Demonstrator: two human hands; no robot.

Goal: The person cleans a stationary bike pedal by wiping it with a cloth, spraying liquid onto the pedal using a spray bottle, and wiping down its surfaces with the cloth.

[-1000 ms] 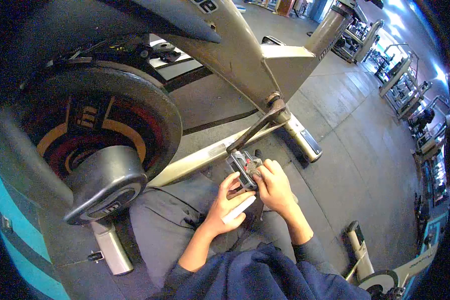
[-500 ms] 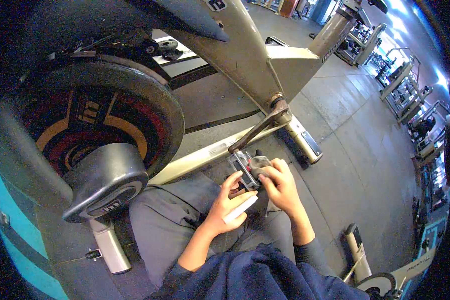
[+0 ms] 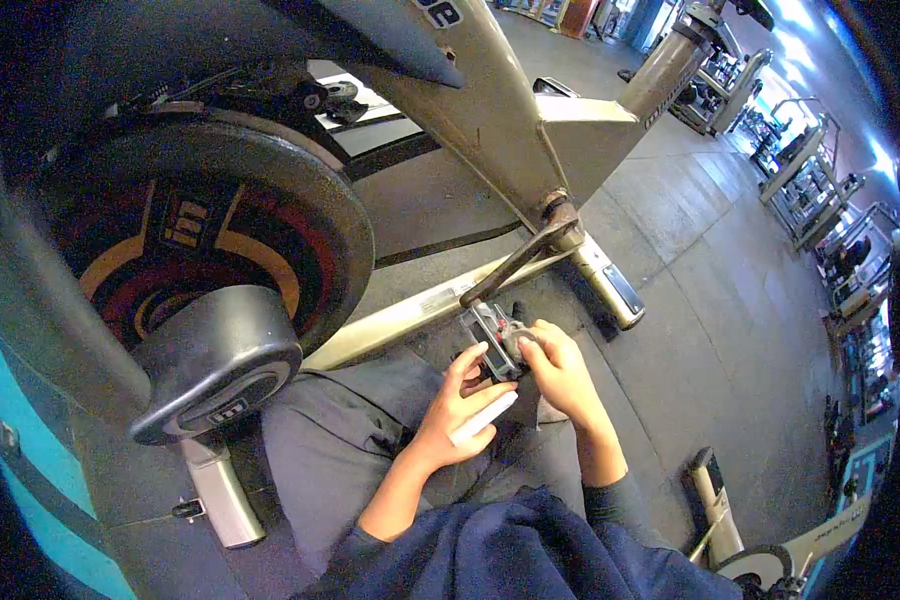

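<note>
A bike pedal (image 3: 482,328) with a clear-grey frame hangs at the end of a worn crank arm (image 3: 520,262). My left hand (image 3: 448,425) grips the near end of the pedal between thumb and fingers. A white, flat-sided piece (image 3: 483,419) is tucked in that same hand; what it is I cannot tell. My right hand (image 3: 567,378) pinches a grey rag (image 3: 517,343) against the pedal's right side. A small red spot shows on the pedal beside the rag. Fingers hide the pedal's near end.
The exercise bike's beige frame (image 3: 490,110) rises ahead, with its flywheel (image 3: 315,225) and black cover (image 3: 215,350) at left. A stabiliser foot (image 3: 610,285) stands beyond the crank. Part of another bike (image 3: 715,500) is at lower right. Gym machines (image 3: 720,85) line the far right.
My right hand has shifted slightly, and less of the grey rag shows above its fingers, uncovering more of the pedal. The left hand keeps its hold. The view has moved a little.
</note>
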